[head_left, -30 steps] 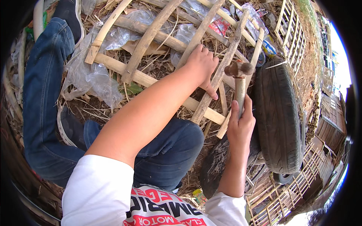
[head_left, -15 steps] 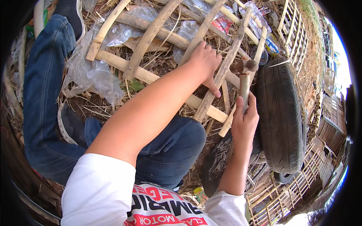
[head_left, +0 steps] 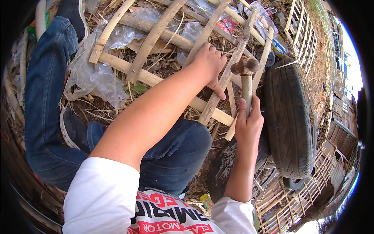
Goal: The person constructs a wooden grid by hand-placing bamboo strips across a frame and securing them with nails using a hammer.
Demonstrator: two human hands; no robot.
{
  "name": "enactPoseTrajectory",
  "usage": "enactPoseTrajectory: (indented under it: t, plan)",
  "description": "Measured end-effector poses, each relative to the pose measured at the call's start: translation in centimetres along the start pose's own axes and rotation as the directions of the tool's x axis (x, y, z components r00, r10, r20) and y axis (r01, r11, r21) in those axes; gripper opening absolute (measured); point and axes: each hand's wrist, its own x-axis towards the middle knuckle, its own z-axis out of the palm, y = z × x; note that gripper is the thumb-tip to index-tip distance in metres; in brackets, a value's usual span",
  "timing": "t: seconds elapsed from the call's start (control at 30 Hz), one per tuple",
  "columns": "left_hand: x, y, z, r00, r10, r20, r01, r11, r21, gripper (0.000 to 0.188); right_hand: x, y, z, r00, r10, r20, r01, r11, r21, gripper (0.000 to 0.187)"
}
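Observation:
My right hand (head_left: 249,123) is wrapped round the pale handle of a hammer (head_left: 247,84), its rusty head (head_left: 244,66) raised over the right side of a bamboo lattice. Crossed split-bamboo strips make up this lattice (head_left: 152,80), which lies on the ground before my knees. My left hand (head_left: 210,64) grips the lattice between two slanting strips, its thumb pressed along the bamboo slat (head_left: 230,74) nearest the hammer. The undersides of the left fingers are hidden. A shorter strip (head_left: 263,58) crosses at the lattice's right end, just behind the hammer.
A worn black tyre (head_left: 288,121) stands close to the right of my right hand. Clear plastic bags (head_left: 99,78) and dry straw litter the ground on the left. More bamboo lattices (head_left: 302,27) lie at the far right and lower right (head_left: 292,202). My bent knee (head_left: 183,152) is beside the lattice's near edge.
My right hand and the hammer have shifted slightly left and up, bringing the head nearer the slat. My left hand has hardly moved on the lattice.

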Motion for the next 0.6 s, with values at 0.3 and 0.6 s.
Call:
enactPoseTrajectory:
  t: [0.3,0.6]
  plan:
    - [-0.1,0.0,0.2,1.000,0.001,-0.016,-0.001,1.000,-0.031,0.127,-1.8,-1.7,-3.3,0.961,-0.052,-0.273,0.118,0.965,0.235,0.033]
    - [-0.3,-0.6,0.4,0.998,0.031,-0.061,-0.031,0.999,0.005,0.120,-0.1,-0.7,-2.8,0.998,0.040,-0.051,-0.037,0.997,0.060,0.035]
